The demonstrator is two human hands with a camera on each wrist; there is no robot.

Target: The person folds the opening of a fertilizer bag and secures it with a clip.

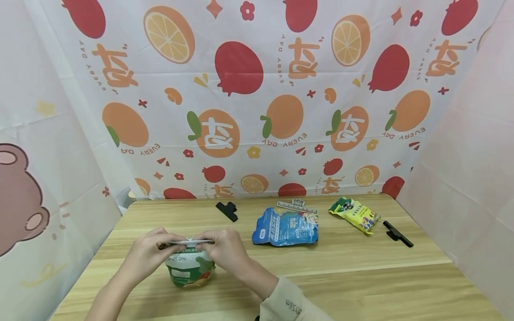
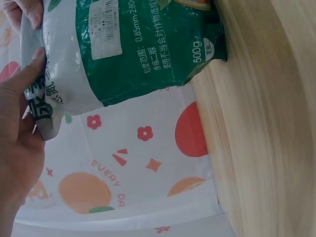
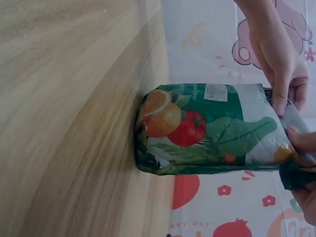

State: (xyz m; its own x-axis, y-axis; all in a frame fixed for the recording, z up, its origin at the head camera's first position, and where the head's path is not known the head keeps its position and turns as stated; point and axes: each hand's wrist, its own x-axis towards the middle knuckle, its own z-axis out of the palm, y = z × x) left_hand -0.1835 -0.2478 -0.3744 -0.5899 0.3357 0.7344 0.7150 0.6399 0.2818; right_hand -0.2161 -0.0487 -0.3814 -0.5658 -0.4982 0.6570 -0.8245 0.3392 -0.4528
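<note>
A green and white plastic bag (image 1: 190,269) stands upright on the table's left part, its top folded down flat into a band. Printed on it are an orange and a tomato (image 3: 191,127), with a white barcode label (image 2: 104,28) on another face. My left hand (image 1: 154,247) pinches one end of the folded top between thumb and fingers. At the other end, my right hand (image 1: 225,247) grips the fold the same way, thumb toward me. The bag's bottom meets the wooden table in both wrist views.
A blue bag (image 1: 286,228) lies right of my hands, with a silver ruler-like clip (image 1: 297,206) just behind it. Farther right are a yellow-green packet (image 1: 355,215) and a black clip (image 1: 397,234). Another black clip (image 1: 227,211) lies near the back edge, before a printed curtain (image 1: 245,165).
</note>
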